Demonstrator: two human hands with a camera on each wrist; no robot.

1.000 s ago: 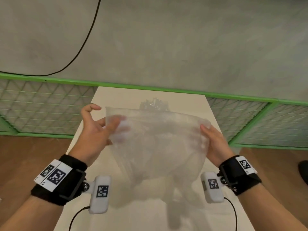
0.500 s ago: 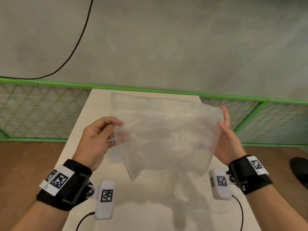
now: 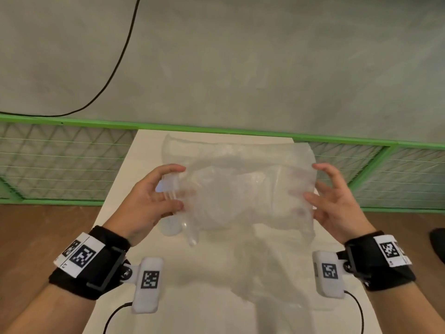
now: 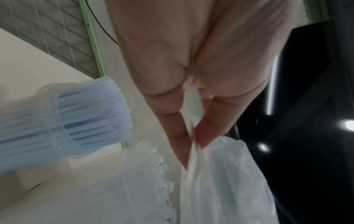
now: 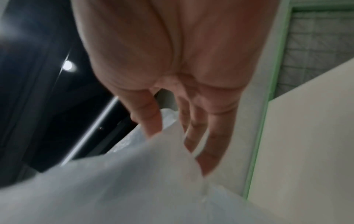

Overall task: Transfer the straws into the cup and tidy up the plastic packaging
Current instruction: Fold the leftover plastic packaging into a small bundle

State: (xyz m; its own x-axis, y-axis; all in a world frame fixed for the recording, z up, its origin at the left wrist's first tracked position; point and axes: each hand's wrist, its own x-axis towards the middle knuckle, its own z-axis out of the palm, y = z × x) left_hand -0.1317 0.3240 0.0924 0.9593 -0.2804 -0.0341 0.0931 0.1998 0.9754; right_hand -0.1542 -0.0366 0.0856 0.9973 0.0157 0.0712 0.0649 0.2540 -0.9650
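The plastic bag [image 3: 243, 189] is clear and milky. The straws [image 4: 91, 115] are pale blue. The fence frame [image 3: 240, 131] is green.

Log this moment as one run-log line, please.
phase: tidying packaging | left hand: pinches plastic bag left edge | right hand: holds right edge | straws: in cup on table

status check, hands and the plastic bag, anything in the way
Left hand and right hand each pinch a side of the plastic bag, held above the table. Straws already in cup. Nothing in the way.
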